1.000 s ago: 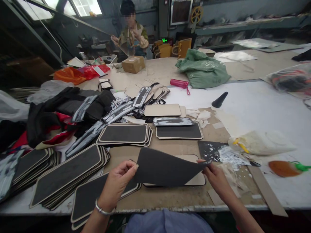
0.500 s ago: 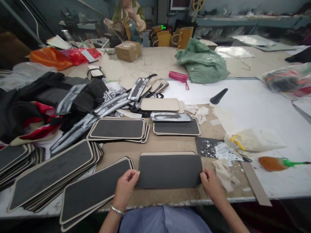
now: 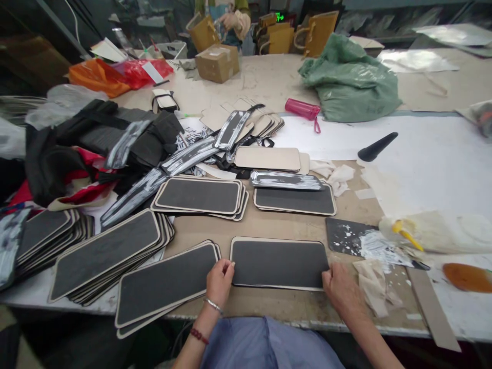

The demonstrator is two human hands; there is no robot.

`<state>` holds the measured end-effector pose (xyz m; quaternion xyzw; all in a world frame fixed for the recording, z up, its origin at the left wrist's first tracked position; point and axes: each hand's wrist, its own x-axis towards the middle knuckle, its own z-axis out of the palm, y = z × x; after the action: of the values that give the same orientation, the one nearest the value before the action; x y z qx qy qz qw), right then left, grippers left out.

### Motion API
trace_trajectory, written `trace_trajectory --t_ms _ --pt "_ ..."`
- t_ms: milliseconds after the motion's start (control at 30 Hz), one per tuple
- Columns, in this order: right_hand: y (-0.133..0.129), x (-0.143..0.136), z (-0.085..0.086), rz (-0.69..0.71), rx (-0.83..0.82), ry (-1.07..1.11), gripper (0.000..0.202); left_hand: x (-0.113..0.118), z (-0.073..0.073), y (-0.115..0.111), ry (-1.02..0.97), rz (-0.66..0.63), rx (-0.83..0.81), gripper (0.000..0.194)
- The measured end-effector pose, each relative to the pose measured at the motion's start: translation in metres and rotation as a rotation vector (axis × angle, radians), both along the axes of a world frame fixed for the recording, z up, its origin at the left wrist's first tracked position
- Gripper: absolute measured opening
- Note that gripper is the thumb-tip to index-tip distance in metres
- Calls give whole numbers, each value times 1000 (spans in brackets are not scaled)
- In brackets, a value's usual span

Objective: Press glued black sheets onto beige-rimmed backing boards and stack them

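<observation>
R hand (image 3: 342,288): fingertips curled in, hidden; grip on blk panel (image 3: 279,264) unclear. Beige board (image 3: 269,239) under it mostly covered, only rim shows. Co-worker (image 3: 243,23) cut off at top, above chest. Orange item (image 3: 469,277) & clear bag (image 3: 485,119) cut at R edge. Green sign (image 3: 280,17) too sm. to read.

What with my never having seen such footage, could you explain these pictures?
There's no machine: these are a person's bare hands. Every picture comes from one camera on that person's head, looking forward and down. On the worktable, the left hand and right hand are at opposite ends of a dark panel with a pale edge; whether they grip it is unclear. Elsewhere lie stacked panels, a green bag and a cardboard box. Another person is partly visible beyond.
</observation>
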<state>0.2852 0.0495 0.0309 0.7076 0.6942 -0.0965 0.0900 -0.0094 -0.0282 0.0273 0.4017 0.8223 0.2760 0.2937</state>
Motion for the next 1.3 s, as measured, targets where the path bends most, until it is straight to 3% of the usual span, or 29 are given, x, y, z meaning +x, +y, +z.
trace_trajectory --t_ms 600,1000,1300 --pt "2 7 -14 108 12 -33 17 3 -4 5 173 -15 -97 19" --pt "1 -5 -2 20 -2 -46 18 0 -4 6 188 -77 -121 19" --pt "1 -5 -3 43 12 -46 17 1 -2 8 241 -79 -130 21"
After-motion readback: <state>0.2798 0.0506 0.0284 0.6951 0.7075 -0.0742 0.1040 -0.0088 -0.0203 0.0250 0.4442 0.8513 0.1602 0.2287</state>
